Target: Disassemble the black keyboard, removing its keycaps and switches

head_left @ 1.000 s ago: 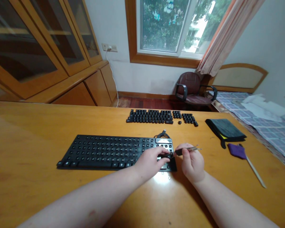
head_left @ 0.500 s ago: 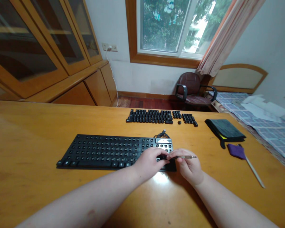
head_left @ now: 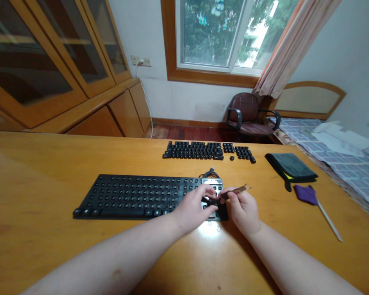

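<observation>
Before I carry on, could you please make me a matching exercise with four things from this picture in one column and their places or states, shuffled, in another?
Column one:
1. keyboard
2. loose keycaps
3. right hand
4. chair

Column two:
A. holds a slim tool
B. partly hidden by the left hand
C. beyond the far edge of the table
D. laid out in rows near the table's far edge

Right pairs: 1-B, 2-D, 3-A, 4-C
</observation>
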